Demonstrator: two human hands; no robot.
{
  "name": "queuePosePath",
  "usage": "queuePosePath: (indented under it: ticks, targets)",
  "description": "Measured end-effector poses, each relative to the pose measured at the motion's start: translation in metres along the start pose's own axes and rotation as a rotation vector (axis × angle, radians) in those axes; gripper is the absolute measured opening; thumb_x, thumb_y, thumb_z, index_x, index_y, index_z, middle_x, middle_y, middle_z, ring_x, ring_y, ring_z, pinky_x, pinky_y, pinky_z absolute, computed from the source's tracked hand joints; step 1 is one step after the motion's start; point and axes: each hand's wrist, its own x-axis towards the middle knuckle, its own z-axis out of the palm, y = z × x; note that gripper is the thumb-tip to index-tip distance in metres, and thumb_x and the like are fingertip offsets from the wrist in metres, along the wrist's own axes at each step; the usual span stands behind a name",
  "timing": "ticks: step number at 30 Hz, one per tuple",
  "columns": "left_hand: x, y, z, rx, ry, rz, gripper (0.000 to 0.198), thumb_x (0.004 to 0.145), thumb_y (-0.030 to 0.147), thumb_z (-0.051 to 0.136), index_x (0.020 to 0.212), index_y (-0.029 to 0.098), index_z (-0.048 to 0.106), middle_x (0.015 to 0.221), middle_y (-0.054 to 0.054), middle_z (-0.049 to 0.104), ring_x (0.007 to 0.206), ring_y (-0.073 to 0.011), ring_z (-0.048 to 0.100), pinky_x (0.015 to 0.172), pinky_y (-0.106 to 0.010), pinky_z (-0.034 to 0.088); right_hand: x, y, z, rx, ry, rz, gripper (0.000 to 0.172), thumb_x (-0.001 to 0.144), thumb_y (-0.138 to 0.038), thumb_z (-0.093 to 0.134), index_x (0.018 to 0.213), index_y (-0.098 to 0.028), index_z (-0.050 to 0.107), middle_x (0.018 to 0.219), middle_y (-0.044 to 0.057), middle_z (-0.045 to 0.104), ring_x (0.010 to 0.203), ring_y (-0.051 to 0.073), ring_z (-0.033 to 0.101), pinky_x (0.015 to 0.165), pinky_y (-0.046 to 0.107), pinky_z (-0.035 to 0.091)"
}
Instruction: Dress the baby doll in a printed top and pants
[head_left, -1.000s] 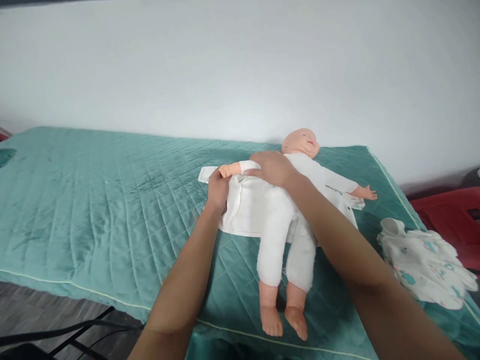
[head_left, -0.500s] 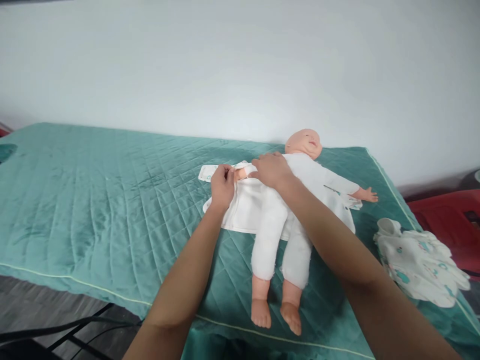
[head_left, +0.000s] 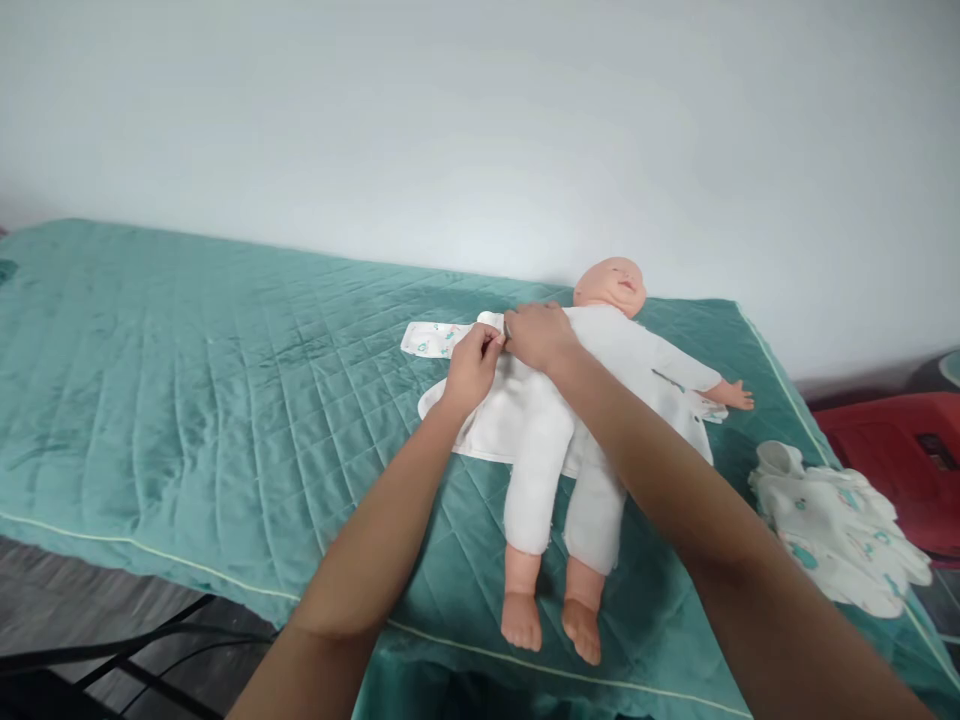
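Observation:
A baby doll [head_left: 592, 400] in a white suit lies on its back on a teal quilted bed [head_left: 187, 400], head toward the wall. An opened white printed garment [head_left: 480, 425] is spread under it, one sleeve [head_left: 431, 338] stretched out to the left. My left hand [head_left: 472, 368] is closed in a pinch at the doll's arm, which it now hides, where the garment's sleeve begins. My right hand [head_left: 540, 335] lies curled on the doll's shoulder and touches my left hand. The doll's other arm [head_left: 724, 392] reaches out to the right.
A crumpled white printed garment [head_left: 840, 525] lies at the bed's right edge. Red furniture [head_left: 892, 450] stands beyond it. A white wall rises behind the bed. Dark floor with black cables [head_left: 112, 665] shows at lower left.
My left hand has moved up and right along the doll's arm to meet my right hand. The doll's bare hand, visible a second ago, is now covered. The view has shifted slightly.

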Motion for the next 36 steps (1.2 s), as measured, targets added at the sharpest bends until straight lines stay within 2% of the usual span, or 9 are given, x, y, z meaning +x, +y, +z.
queuePosePath:
  ticks: [5,8,12,15,18,21,25,29,36]
  targets:
    - [-0.005,-0.003,-0.011,0.209,0.121,-0.039,0.015,0.098,0.031,0.052,0.099,0.020,0.062,0.097,-0.005,0.069,0.091,-0.0190,0.063,0.082,-0.030,0.046,-0.006,0.005,-0.008,0.065,0.034,-0.011,0.039,0.099,-0.038,0.048,0.121,-0.011,0.066,0.120,0.020,0.069,0.114,0.037,0.060,0.096,0.051,0.045]
    - [-0.011,-0.004,-0.017,0.421,0.165,-0.121,0.020,0.096,0.032,0.056,0.109,0.019,0.062,0.109,-0.009,0.068,0.101,-0.0234,0.063,0.084,-0.033,0.046,-0.027,0.021,-0.015,0.158,0.140,0.019,0.037,0.099,-0.037,0.049,0.122,-0.013,0.066,0.122,0.018,0.068,0.116,0.036,0.059,0.097,0.050,0.045]
    - [-0.020,-0.001,-0.021,0.621,0.061,-0.183,0.029,0.095,0.040,0.056,0.113,0.018,0.062,0.117,-0.013,0.066,0.104,-0.0277,0.064,0.083,-0.036,0.046,-0.078,0.053,-0.007,0.364,0.479,0.204,0.032,0.096,-0.029,0.049,0.119,-0.015,0.066,0.122,0.015,0.067,0.117,0.031,0.058,0.102,0.044,0.045]
    - [-0.023,0.001,-0.021,0.651,-0.036,-0.200,0.030,0.096,0.046,0.053,0.102,0.019,0.065,0.109,-0.013,0.069,0.101,-0.0289,0.064,0.082,-0.036,0.045,-0.118,0.076,0.014,0.443,0.741,0.506,0.031,0.093,-0.025,0.045,0.114,-0.014,0.065,0.120,0.018,0.063,0.110,0.028,0.059,0.097,0.041,0.047]
    - [-0.021,0.001,-0.023,0.511,-0.039,-0.267,0.030,0.093,0.048,0.055,0.093,0.020,0.066,0.096,-0.008,0.072,0.091,-0.0254,0.065,0.077,-0.033,0.045,-0.145,0.089,0.032,0.445,0.597,0.781,0.031,0.094,-0.028,0.043,0.105,-0.017,0.069,0.097,0.014,0.066,0.091,0.027,0.061,0.085,0.041,0.048]
    - [-0.016,0.002,-0.025,0.265,-0.029,-0.285,0.031,0.091,0.045,0.055,0.102,0.020,0.068,0.099,-0.005,0.073,0.089,-0.0210,0.064,0.081,-0.030,0.045,-0.151,0.092,0.038,0.452,0.437,0.917,0.034,0.095,-0.033,0.043,0.109,-0.017,0.070,0.077,0.011,0.065,0.080,0.029,0.061,0.080,0.043,0.046]
    - [-0.002,0.012,-0.021,0.134,-0.045,-0.264,0.030,0.089,0.041,0.054,0.093,0.017,0.070,0.094,-0.005,0.073,0.087,-0.0202,0.061,0.083,-0.030,0.045,-0.144,0.090,0.041,0.743,0.532,0.846,0.042,0.095,-0.043,0.047,0.125,-0.020,0.065,0.082,0.009,0.069,0.080,0.026,0.063,0.082,0.041,0.048]
    - [0.016,0.022,-0.007,0.088,0.013,-0.333,0.024,0.085,0.035,0.056,0.077,0.016,0.069,0.079,-0.005,0.069,0.080,-0.0215,0.060,0.075,-0.031,0.045,-0.138,0.092,0.052,1.197,0.600,0.755,0.060,0.088,-0.052,0.057,0.139,-0.020,0.056,0.106,0.011,0.072,0.084,0.023,0.065,0.081,0.039,0.051]
    - [0.039,0.052,0.015,-0.088,0.003,-0.182,0.029,0.092,0.031,0.051,0.097,0.015,0.075,0.103,-0.007,0.075,0.099,-0.0229,0.066,0.089,-0.030,0.048,-0.125,0.098,0.057,1.533,0.610,0.583,0.065,0.078,-0.050,0.069,0.135,-0.022,0.058,0.131,0.007,0.064,0.115,0.023,0.063,0.097,0.037,0.053]
